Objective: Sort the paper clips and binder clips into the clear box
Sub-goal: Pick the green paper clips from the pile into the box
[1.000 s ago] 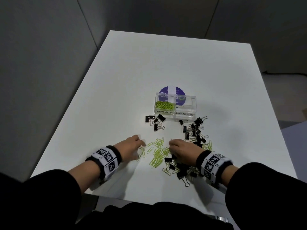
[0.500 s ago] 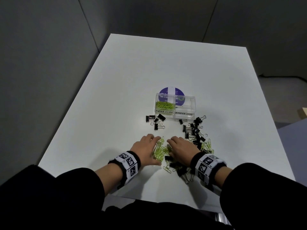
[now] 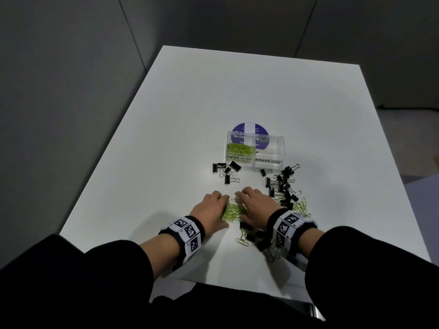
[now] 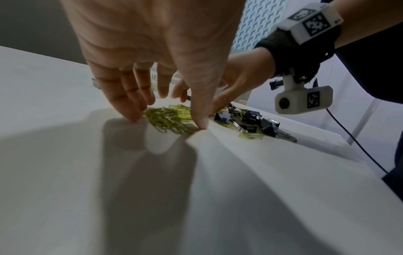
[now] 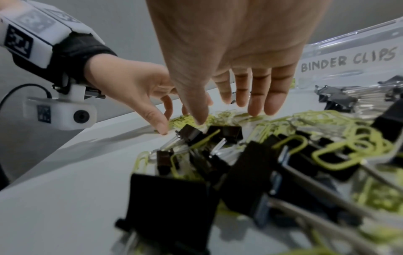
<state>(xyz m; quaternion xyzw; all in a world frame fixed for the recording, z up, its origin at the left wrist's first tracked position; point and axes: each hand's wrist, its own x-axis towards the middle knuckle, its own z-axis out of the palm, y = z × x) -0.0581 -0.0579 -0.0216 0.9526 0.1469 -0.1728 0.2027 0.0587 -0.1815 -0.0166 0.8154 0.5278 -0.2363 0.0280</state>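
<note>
L hand (image 3: 212,209) & R hand (image 3: 255,205) sit side by side on the table (image 3: 166,143), grip apart on both: fingers fairly straight, tips down on the surface, corralling a small heap of green paper clips (image 3: 231,212) between them, nothing pinched or lifted yet. In the left wrist view the L thumb tip touches the table at the heap's near edge, the other fingers at its far side. Just right of the heap, under and behind the R wrist, lies a mixed tangle of black binder clips (image 3: 257,241) w/ stray green ones. More binder clips trail up the right toward the clear box (image 3: 255,148), and a small group sits near its left front corner. Box stands well ahead of the hands; its "PAPER CLIPS" side already holds a green pile, the "BINDER CLIPS" side looks nearly bare. Step in hand looks like gathering paper clips for a scoop. To do it well: close both palms in low, keep fingertips on the table so thin clips don't slip under, keep black ones out of the heap, then cup, lift & drop into the left compartment.
</note>
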